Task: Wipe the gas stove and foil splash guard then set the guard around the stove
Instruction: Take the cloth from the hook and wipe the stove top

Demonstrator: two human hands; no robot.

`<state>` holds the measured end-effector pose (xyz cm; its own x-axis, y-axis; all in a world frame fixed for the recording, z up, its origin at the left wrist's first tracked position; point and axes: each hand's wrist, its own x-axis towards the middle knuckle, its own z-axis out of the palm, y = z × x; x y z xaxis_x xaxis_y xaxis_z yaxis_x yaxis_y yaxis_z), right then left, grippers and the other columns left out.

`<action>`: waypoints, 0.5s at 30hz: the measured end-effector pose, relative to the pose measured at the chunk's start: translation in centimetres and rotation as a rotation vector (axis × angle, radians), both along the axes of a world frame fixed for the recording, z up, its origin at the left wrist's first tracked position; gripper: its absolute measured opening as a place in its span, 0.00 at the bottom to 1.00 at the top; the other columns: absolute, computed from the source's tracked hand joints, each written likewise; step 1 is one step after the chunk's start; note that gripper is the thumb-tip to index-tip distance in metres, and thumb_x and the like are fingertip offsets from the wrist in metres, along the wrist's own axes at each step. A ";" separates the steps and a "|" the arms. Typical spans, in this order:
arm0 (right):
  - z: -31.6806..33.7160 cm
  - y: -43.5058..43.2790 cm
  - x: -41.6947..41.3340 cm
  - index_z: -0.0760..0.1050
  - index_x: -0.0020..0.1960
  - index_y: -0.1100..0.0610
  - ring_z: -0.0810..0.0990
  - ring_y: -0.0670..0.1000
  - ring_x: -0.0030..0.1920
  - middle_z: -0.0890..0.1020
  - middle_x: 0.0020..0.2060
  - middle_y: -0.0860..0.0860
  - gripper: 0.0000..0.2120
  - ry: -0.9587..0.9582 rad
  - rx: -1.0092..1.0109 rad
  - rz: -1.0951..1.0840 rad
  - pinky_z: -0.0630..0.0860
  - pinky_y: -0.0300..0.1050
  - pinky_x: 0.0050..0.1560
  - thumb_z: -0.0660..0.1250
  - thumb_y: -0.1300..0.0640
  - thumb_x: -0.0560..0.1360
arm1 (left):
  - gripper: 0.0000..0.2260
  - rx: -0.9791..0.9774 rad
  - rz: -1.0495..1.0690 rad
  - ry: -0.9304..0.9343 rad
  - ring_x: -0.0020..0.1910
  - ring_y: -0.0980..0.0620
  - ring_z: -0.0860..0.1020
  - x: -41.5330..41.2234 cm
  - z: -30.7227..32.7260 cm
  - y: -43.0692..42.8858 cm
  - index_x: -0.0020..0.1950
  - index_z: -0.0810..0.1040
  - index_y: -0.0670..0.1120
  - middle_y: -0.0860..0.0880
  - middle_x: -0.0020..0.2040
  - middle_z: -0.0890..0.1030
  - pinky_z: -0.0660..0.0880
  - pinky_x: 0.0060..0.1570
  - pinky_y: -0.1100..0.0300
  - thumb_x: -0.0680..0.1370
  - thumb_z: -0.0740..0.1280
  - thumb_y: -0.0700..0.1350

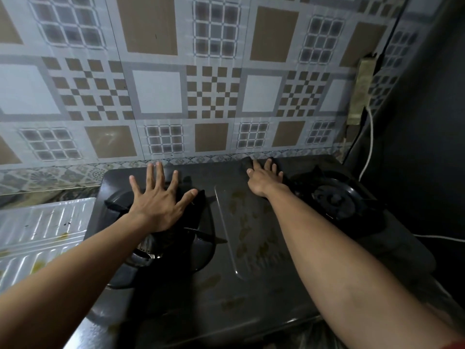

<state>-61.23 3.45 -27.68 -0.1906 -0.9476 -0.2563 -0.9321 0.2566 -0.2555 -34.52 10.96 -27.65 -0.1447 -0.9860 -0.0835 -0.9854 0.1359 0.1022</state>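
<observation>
A black two-burner gas stove (251, 293) fills the middle of the head view, with brownish grease spots (247, 233) on its centre panel. My left hand (158, 202) lies flat with fingers spread on the pan support of the left burner (181, 248), holding nothing. At the stove's back edge my right hand (263, 177) presses a dark cloth (247, 162) down, just left of the right burner (334, 197). The foil splash guard (42, 222) lies flat left of the stove, ribbed and stained yellow.
A patterned tile wall (161, 91) rises right behind the stove. A grimy power strip (361, 91) hangs at the right corner, and a white cable (370, 147) runs down from it. A dark wall (427, 147) closes off the right side.
</observation>
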 end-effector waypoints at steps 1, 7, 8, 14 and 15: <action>0.0 0.3 -0.1 0.43 0.81 0.49 0.41 0.61 0.79 0.40 0.80 0.59 0.26 -0.001 -0.003 -0.006 0.40 0.62 0.77 0.46 0.49 0.85 | 0.45 0.011 -0.007 -0.002 0.75 0.42 0.27 0.0 0.0 -0.1 0.80 0.39 0.51 0.41 0.78 0.31 0.32 0.70 0.32 0.69 0.33 0.74; -0.2 3.8 2.0 0.43 0.81 0.46 0.42 0.60 0.80 0.43 0.80 0.59 0.26 0.010 -0.038 0.107 0.40 0.61 0.76 0.46 0.50 0.85 | 0.45 0.034 -0.030 0.010 0.74 0.42 0.26 0.0 -0.4 -0.7 0.80 0.39 0.49 0.39 0.78 0.31 0.31 0.72 0.36 0.70 0.33 0.74; -0.3 4.5 2.7 0.44 0.81 0.46 0.42 0.59 0.80 0.44 0.80 0.58 0.25 0.009 -0.055 0.154 0.40 0.60 0.77 0.45 0.50 0.85 | 0.45 0.037 -0.032 0.009 0.74 0.41 0.26 0.1 -0.5 -0.7 0.80 0.39 0.48 0.39 0.78 0.31 0.31 0.72 0.37 0.70 0.34 0.74; -0.3 8.7 6.3 0.49 0.81 0.48 0.43 0.56 0.80 0.47 0.81 0.52 0.24 -0.032 -0.084 0.360 0.40 0.57 0.78 0.46 0.51 0.86 | 0.42 0.051 -0.037 0.017 0.75 0.40 0.27 0.0 -0.3 -0.5 0.80 0.39 0.45 0.36 0.77 0.31 0.31 0.73 0.39 0.75 0.38 0.72; -0.3 9.5 6.7 0.49 0.81 0.49 0.44 0.55 0.80 0.47 0.81 0.52 0.24 -0.032 -0.089 0.372 0.41 0.57 0.78 0.47 0.51 0.86 | 0.43 0.053 -0.038 0.018 0.75 0.40 0.27 0.0 -0.3 -0.5 0.80 0.38 0.45 0.36 0.77 0.31 0.32 0.73 0.38 0.75 0.38 0.72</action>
